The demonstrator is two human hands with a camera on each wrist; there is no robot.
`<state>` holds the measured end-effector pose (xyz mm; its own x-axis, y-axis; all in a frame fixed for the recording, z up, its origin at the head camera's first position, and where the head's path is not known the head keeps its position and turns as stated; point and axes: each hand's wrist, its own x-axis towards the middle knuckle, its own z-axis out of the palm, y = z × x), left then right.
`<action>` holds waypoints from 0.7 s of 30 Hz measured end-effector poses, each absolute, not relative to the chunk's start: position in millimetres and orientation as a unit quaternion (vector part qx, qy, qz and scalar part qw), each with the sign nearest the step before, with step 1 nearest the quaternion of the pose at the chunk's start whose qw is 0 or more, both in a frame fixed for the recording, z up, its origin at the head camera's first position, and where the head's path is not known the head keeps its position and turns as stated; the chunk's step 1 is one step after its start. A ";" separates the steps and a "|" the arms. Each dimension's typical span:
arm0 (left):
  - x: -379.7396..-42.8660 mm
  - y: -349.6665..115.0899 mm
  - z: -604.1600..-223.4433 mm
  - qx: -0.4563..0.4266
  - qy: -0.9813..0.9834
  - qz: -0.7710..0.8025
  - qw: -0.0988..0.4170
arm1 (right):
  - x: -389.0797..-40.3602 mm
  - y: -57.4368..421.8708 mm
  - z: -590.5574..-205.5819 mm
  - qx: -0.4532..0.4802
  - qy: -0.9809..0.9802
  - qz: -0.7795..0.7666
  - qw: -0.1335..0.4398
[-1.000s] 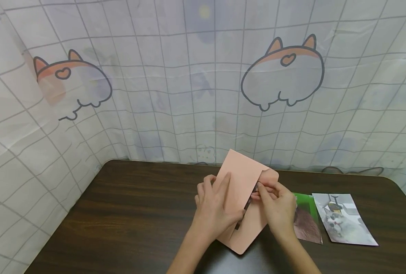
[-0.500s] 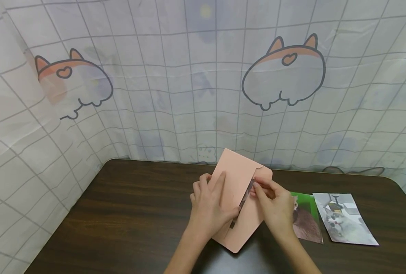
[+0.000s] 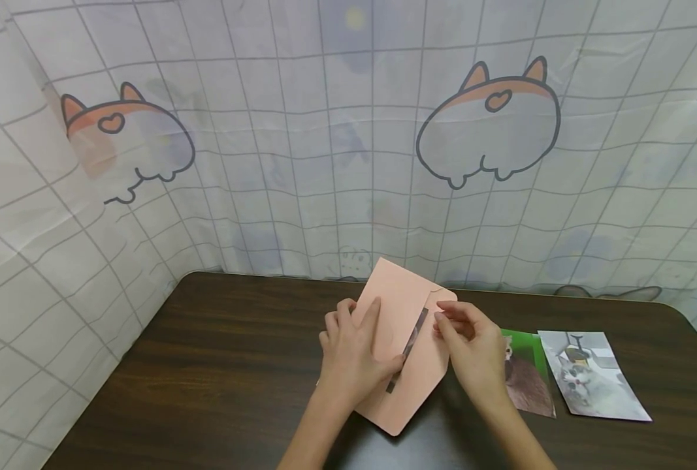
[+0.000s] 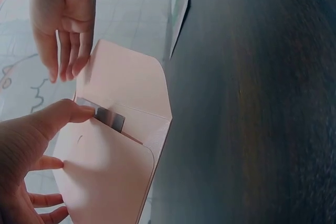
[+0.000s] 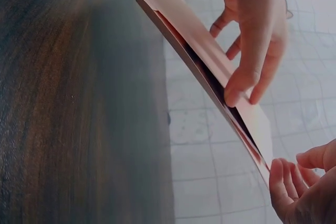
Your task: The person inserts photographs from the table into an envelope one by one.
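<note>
A pale pink envelope (image 3: 400, 292) is held tilted over the table, its flap (image 4: 126, 80) folded back. My left hand (image 3: 351, 359) grips it from the left, fingers spread on the front and thumb at the opening. Inside the mouth shows the edge of a dark printed card or photo (image 4: 109, 118); the rest of it is hidden in the envelope. My right hand (image 3: 479, 349) is at the flap's right edge with fingers loosely bent. In the right wrist view its thumb stands apart from the fingers, and the fingertips (image 5: 281, 169) are against or very near the envelope's edge.
Right of the hands, two photos lie on the dark wooden table (image 3: 207, 365): a green-and-brown animal picture (image 3: 529, 382), partly behind my right hand, and a grey-white cat picture (image 3: 589, 378). A white gridded curtain (image 3: 301, 163) with cartoon animals hangs behind the table.
The dark card has slid deeper into the envelope, leaving a narrow strip. My right fingers have come off it to the flap's edge. Envelope and left hand have shifted slightly left.
</note>
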<state>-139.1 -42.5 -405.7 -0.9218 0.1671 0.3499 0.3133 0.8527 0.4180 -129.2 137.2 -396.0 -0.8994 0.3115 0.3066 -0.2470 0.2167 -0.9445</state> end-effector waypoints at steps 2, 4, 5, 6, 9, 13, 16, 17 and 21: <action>-139.4 -42.7 -406.2 -0.125 -0.951 -0.241 0.148 | -129.6 138.4 -395.9 -0.025 -0.753 0.617 0.229; -139.6 -43.1 -406.6 -0.123 -0.951 -0.243 0.145 | -129.8 139.9 -395.5 -0.028 -0.760 0.606 0.234; -139.7 -43.3 -407.0 -0.123 -0.951 -0.244 0.144 | -129.8 140.8 -395.3 -0.031 -0.765 0.598 0.237; -139.8 -43.7 -407.1 -0.122 -0.951 -0.245 0.144 | -129.8 141.8 -395.0 -0.033 -0.772 0.588 0.239; -140.1 -45.5 -407.3 -0.122 -0.949 -0.252 0.144 | -130.1 145.1 -394.0 -0.034 -0.789 0.563 0.245; -140.4 -48.0 -407.3 -0.122 -0.948 -0.257 0.146 | -131.5 151.1 -393.3 -0.028 -0.799 0.550 0.240; -140.5 -49.5 -407.0 -0.120 -0.947 -0.258 0.146 | -132.8 156.1 -393.1 -0.024 -0.810 0.540 0.227; -140.4 -49.8 -406.8 -0.120 -0.948 -0.258 0.146 | -133.1 157.6 -393.0 -0.024 -0.815 0.534 0.223; -140.6 -50.8 -406.2 -0.118 -0.948 -0.256 0.145 | -134.6 164.2 -394.0 -0.022 -0.840 0.500 0.210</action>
